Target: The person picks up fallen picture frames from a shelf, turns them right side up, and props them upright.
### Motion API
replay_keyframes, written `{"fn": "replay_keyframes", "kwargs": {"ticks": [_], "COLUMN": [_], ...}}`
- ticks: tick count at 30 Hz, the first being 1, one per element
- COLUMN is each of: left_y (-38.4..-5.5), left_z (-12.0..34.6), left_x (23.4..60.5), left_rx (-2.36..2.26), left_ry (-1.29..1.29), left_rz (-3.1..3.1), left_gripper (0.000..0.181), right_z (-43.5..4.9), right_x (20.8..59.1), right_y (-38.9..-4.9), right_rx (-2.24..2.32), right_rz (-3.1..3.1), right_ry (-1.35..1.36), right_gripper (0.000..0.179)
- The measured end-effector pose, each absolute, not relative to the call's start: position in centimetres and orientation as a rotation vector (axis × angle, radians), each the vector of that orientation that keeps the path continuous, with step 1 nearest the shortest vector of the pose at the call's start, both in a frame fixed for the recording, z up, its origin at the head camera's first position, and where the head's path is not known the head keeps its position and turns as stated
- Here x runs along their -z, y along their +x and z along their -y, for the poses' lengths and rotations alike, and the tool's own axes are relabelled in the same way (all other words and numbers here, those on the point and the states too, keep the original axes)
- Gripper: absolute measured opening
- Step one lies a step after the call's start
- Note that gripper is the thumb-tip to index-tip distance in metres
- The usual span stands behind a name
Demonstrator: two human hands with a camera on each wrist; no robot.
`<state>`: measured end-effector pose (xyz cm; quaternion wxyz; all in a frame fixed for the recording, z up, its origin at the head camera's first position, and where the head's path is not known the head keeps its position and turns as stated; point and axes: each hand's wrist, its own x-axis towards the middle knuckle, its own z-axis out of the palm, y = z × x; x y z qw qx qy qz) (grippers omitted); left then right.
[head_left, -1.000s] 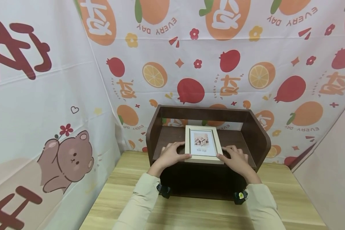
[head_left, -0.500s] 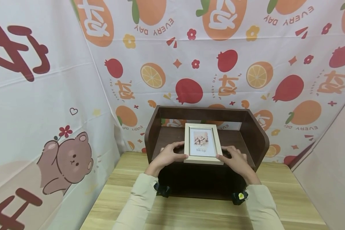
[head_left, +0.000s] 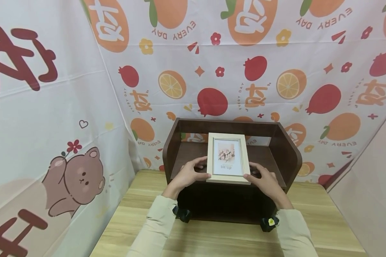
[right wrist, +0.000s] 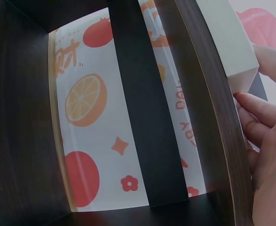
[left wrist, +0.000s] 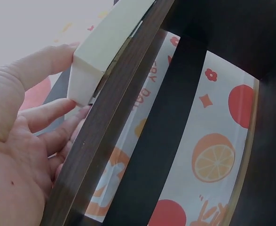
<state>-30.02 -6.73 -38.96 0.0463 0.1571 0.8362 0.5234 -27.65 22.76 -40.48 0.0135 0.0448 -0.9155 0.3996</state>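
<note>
A cream picture frame (head_left: 229,156) with a flower print leans back over the upper board of a dark brown desktop shelf (head_left: 189,151), its far edge raised. My left hand (head_left: 189,175) pinches the near left corner, thumb on the front border and fingers at the side and below. At the near right corner my right hand (head_left: 266,181) grips the frame the same way. Both wrist views show the frame's near edge right at the front edge of the board, with the thumb (left wrist: 43,63) on one face and fingers curled under.
The shelf stands on a light wooden table (head_left: 209,239) against a fruit-print cloth (head_left: 212,78). Side panels (head_left: 287,151) rise left and right of the board, and a rail (head_left: 228,126) crosses the back. Below is a dark open compartment (head_left: 225,201). A bear-print cloth (head_left: 83,175) hangs at left.
The picture frame's far edge has risen, so it tilts up more toward me. Both hands keep their hold at the near corners and have barely shifted.
</note>
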Motion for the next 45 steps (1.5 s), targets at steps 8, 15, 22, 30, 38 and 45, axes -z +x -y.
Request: {"fn": "replay_keyframes", "kwargs": {"ticks": [8,15,22,30,38,45], "left_y": [-30.5,-30.7,-30.5,-30.3,-30.5,-30.6], "left_z": [6.5,6.5,6.2,5.7,5.3,5.1], "left_x": [39.0,39.0,39.1,39.3,39.4,39.7], "left_rx": [-1.707,-1.779,-1.864,-1.926,-1.914,-1.867], "left_ry": [0.520,0.540,0.517,0.541,0.620,0.639], "left_rz": [-2.423,-2.328,-2.323,-2.369,-2.424,-2.493], "left_gripper": [0.072,0.074,0.073,0.071,0.072,0.075], "right_z": [-23.4,-23.4,-23.4,-23.4,-23.2,-22.9], "right_x": [40.4,40.5,40.9,41.3,41.7,41.8], "right_y": [-27.5,-27.5,-27.6,-27.5,-27.5,-27.5], "right_rx": [-1.335,-1.397,-1.414,-1.414,-1.388,-1.354], "right_rz": [2.809,2.760,2.727,2.690,2.601,2.573], "right_ry": [0.193,0.235,0.226,0.221,0.246,0.218], "right_gripper": [0.070,0.070,0.070,0.072,0.071,0.070]}}
